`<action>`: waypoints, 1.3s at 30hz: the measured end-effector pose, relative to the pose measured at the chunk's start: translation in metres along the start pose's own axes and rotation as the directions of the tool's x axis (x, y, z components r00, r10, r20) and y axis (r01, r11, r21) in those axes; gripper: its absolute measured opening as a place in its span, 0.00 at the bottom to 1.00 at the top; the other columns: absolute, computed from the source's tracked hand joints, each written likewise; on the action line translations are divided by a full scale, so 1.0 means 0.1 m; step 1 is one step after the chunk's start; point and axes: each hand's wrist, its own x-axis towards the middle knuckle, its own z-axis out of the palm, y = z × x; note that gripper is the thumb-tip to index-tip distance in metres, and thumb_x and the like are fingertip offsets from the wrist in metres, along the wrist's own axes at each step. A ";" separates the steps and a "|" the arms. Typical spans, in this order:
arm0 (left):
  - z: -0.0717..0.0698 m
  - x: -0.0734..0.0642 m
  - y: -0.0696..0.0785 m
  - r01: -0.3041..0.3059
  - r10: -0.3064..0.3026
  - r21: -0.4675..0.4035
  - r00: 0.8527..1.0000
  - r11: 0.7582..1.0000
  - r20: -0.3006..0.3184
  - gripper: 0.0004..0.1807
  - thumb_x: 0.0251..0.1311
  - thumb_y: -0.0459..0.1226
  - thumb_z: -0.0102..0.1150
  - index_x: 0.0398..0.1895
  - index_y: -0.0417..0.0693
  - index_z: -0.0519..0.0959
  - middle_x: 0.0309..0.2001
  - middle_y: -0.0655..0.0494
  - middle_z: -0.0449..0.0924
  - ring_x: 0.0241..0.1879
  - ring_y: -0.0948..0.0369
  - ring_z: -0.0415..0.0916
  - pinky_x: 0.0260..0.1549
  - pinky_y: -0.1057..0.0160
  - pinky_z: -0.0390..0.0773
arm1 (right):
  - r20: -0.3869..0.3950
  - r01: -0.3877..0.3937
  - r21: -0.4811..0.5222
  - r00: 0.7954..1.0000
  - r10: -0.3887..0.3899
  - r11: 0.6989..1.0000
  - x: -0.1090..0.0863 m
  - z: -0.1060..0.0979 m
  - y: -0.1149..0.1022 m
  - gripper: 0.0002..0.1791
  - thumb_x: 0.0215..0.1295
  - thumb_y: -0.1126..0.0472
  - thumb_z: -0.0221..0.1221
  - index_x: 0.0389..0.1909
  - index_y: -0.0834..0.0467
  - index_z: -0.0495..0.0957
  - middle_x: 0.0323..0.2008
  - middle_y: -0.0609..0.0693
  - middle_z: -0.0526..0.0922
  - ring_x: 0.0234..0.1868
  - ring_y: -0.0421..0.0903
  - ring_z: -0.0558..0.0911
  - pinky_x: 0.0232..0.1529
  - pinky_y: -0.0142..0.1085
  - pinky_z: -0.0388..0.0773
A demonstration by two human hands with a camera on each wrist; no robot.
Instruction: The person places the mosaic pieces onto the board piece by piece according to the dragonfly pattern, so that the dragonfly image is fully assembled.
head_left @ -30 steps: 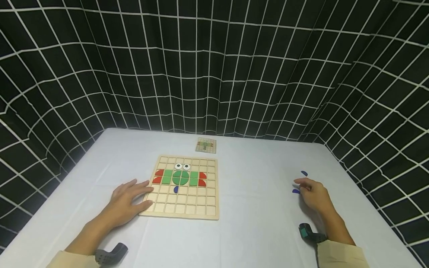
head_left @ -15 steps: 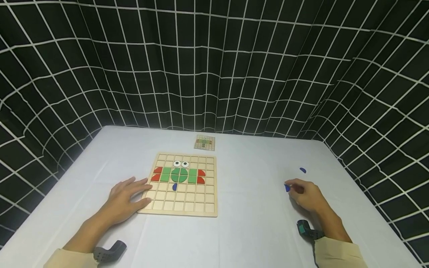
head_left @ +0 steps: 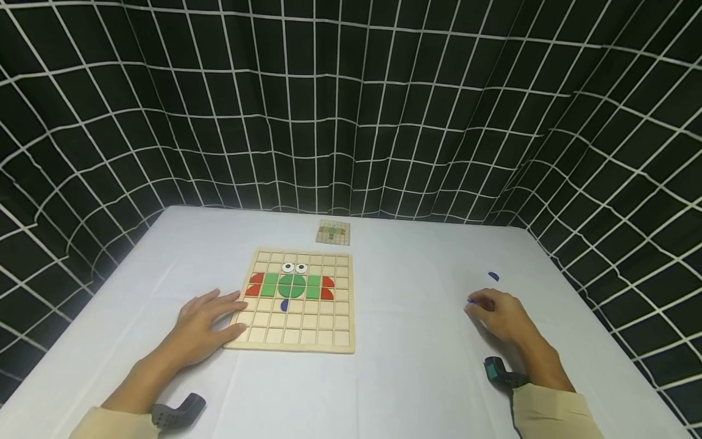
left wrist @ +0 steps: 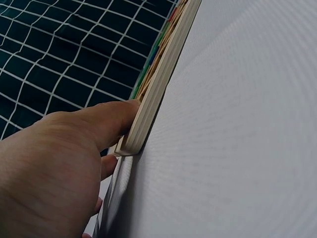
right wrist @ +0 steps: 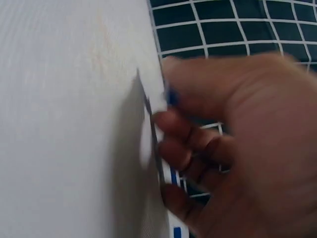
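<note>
My left hand [head_left: 202, 329] rests at the left edge of a wooden grid board [head_left: 309, 337], with fingertips and thumb on its rim [left wrist: 148, 114]. On the board lie green pieces [head_left: 292, 286] forming a circle with squares beside it, red quarter-round pieces [head_left: 328, 288], two eye pieces [head_left: 294, 267] and a blue half-round piece [head_left: 284, 305] below the circle. Far to the right, my right hand [head_left: 501, 315] pinches another small blue piece [right wrist: 172, 96] between thumb and index finger, mostly hidden by the fingers. A loose blue half-round piece [head_left: 493, 276] lies just beyond that hand.
A small picture card [head_left: 333, 233] with a similar pattern lies behind the board. White cloth [head_left: 406, 341] covers the table, and a black curtain with white grid lines [head_left: 351, 110] surrounds its back and sides. Dark devices [head_left: 180, 413] are strapped to both wrists.
My right hand has picked up the nearer blue piece from the cloth and shifted slightly left. The left hand stays on the board's edge; the whole head view has tilted a little.
</note>
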 end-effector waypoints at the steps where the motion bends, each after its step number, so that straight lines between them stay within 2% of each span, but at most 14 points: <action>1: 0.00 -0.01 0.00 0.002 -0.002 -0.001 1.000 1.000 0.000 0.25 0.57 0.53 0.62 0.56 0.54 0.78 0.66 0.47 0.70 0.69 0.39 0.53 0.65 0.33 0.43 | -0.004 0.007 0.004 1.000 -0.007 1.000 0.00 -0.02 -0.02 0.16 0.63 0.57 0.62 0.48 0.62 0.79 0.41 0.58 0.83 0.45 0.57 0.80 0.44 0.51 0.79; 4: 0.00 -0.03 0.00 0.007 -0.007 0.001 1.000 1.000 0.000 0.26 0.57 0.54 0.62 0.56 0.54 0.78 0.65 0.47 0.70 0.69 0.39 0.53 0.65 0.33 0.44 | -0.040 0.057 0.021 0.998 -0.057 0.998 -0.01 -0.12 -0.13 0.14 0.63 0.60 0.62 0.47 0.62 0.80 0.40 0.56 0.84 0.42 0.52 0.80 0.41 0.44 0.79; 6: 0.01 -0.04 0.00 0.008 -0.008 0.002 1.000 1.000 -0.003 0.26 0.57 0.55 0.62 0.56 0.55 0.78 0.65 0.47 0.70 0.69 0.39 0.53 0.65 0.33 0.44 | -0.089 0.120 0.029 0.989 -0.117 0.992 -0.03 -0.20 -0.24 0.13 0.62 0.61 0.62 0.46 0.62 0.81 0.37 0.53 0.85 0.39 0.47 0.78 0.38 0.38 0.78; 11: 0.00 -0.03 0.00 0.003 -0.003 0.003 1.000 1.000 -0.009 0.25 0.57 0.54 0.62 0.56 0.55 0.78 0.66 0.48 0.70 0.69 0.39 0.53 0.65 0.34 0.44 | -0.210 0.266 0.070 0.946 -0.247 0.961 -0.15 -0.42 -0.62 0.11 0.59 0.63 0.65 0.43 0.59 0.82 0.35 0.49 0.85 0.34 0.33 0.76 0.34 0.25 0.76; 16: 0.01 -0.02 0.00 -0.003 0.003 0.000 1.000 1.000 -0.012 0.25 0.57 0.53 0.62 0.56 0.55 0.78 0.65 0.48 0.70 0.69 0.39 0.53 0.65 0.33 0.44 | -0.256 0.340 0.129 0.919 -0.300 0.932 -0.31 -0.57 -1.00 0.12 0.57 0.65 0.66 0.44 0.54 0.83 0.35 0.45 0.84 0.34 0.32 0.77 0.36 0.22 0.75; 19: 0.02 -0.03 0.00 -0.002 0.001 -0.008 1.000 1.000 -0.013 0.25 0.57 0.53 0.63 0.56 0.55 0.78 0.65 0.47 0.70 0.69 0.39 0.53 0.65 0.33 0.44 | -0.276 0.393 0.173 0.900 -0.338 0.903 -0.39 -0.60 -1.18 0.14 0.55 0.68 0.67 0.43 0.54 0.83 0.34 0.44 0.84 0.35 0.34 0.78 0.39 0.22 0.74; 26: 0.03 -0.04 0.02 0.014 -0.014 -0.020 1.000 1.000 -0.013 0.25 0.56 0.54 0.63 0.56 0.56 0.78 0.65 0.48 0.70 0.69 0.40 0.53 0.65 0.34 0.44 | -0.352 0.549 0.198 0.813 -0.464 0.812 -0.43 -0.54 -1.56 0.20 0.49 0.74 0.68 0.43 0.54 0.83 0.33 0.43 0.83 0.37 0.38 0.76 0.40 0.24 0.71; 28: 0.03 -0.04 0.02 0.012 -0.012 -0.021 1.000 1.000 -0.014 0.25 0.56 0.53 0.63 0.55 0.56 0.78 0.65 0.48 0.70 0.69 0.40 0.52 0.65 0.34 0.43 | -0.360 0.577 0.206 0.796 -0.487 0.791 -0.42 -0.50 -1.64 0.20 0.49 0.74 0.68 0.44 0.55 0.83 0.33 0.43 0.83 0.37 0.39 0.76 0.40 0.25 0.72; 30: 0.03 -0.03 0.02 0.010 -0.010 -0.018 1.000 1.000 -0.014 0.25 0.57 0.53 0.63 0.56 0.55 0.78 0.65 0.48 0.70 0.69 0.40 0.53 0.65 0.34 0.44 | -0.358 0.584 0.209 0.792 -0.495 0.784 -0.40 -0.46 -1.71 0.20 0.49 0.74 0.68 0.44 0.55 0.83 0.33 0.42 0.83 0.37 0.39 0.77 0.41 0.25 0.73; 32: 0.03 -0.03 0.01 0.007 -0.007 -0.015 1.000 1.000 -0.013 0.25 0.57 0.53 0.63 0.56 0.55 0.78 0.65 0.48 0.70 0.69 0.40 0.53 0.65 0.34 0.44 | -0.348 0.579 0.207 0.797 -0.494 0.789 -0.39 -0.41 -1.78 0.19 0.50 0.73 0.68 0.44 0.55 0.83 0.34 0.41 0.83 0.36 0.39 0.77 0.40 0.26 0.75; 35: 0.03 -0.02 0.01 0.002 -0.002 -0.009 1.000 1.000 -0.009 0.25 0.57 0.53 0.63 0.56 0.55 0.78 0.65 0.48 0.70 0.69 0.39 0.53 0.65 0.33 0.44 | -0.333 0.562 0.204 0.810 -0.483 0.802 -0.35 -0.31 -1.87 0.17 0.51 0.71 0.68 0.43 0.55 0.83 0.35 0.39 0.83 0.36 0.39 0.77 0.38 0.29 0.76; 39: 0.01 -0.01 0.01 -0.002 0.002 -0.007 1.000 1.000 -0.010 0.25 0.57 0.52 0.63 0.56 0.54 0.78 0.65 0.47 0.70 0.69 0.39 0.53 0.65 0.33 0.43 | -0.309 0.548 0.243 0.826 -0.471 0.801 -0.29 -0.15 -2.02 0.16 0.53 0.69 0.68 0.44 0.55 0.83 0.35 0.39 0.82 0.37 0.39 0.77 0.37 0.34 0.78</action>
